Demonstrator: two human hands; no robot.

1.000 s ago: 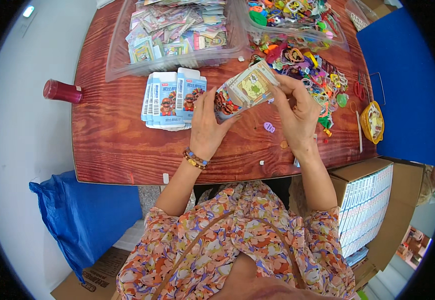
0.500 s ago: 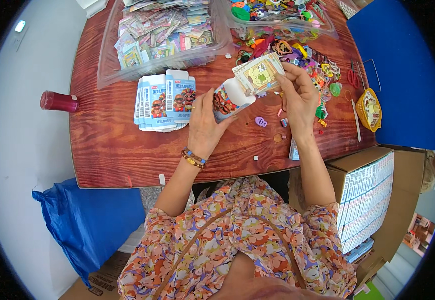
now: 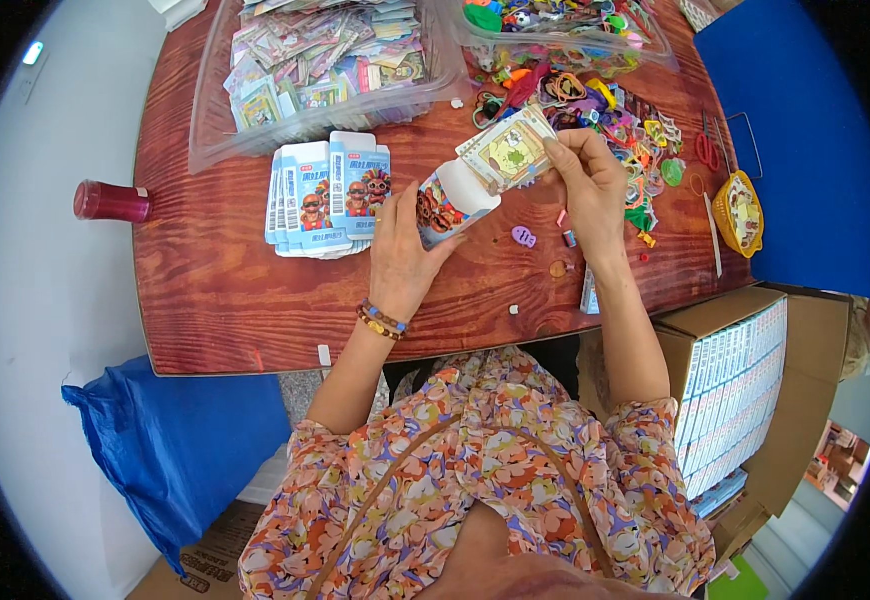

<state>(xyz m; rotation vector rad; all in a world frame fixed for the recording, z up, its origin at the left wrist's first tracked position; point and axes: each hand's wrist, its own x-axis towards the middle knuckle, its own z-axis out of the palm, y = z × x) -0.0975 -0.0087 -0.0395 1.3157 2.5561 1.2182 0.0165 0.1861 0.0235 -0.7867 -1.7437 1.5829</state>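
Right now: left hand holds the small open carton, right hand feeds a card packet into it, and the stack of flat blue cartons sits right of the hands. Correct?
Not quite. The stack of flat blue cartons lies left of the hands, as the head view shows. The rest holds: left hand holds the small open carton, right hand feeds the card packet in.

Red bottle (image 3: 110, 201) lying off to the left side, scissors (image 3: 707, 150) and a little yellow basket (image 3: 738, 211) on the right — blue bag (image 3: 180, 450) slumped below the table (image 3: 225, 300).

I see a short-sleeved floral blouse (image 3: 475, 480) in orange, pink and purple, and a beaded bracelet (image 3: 382, 320) on the left wrist.
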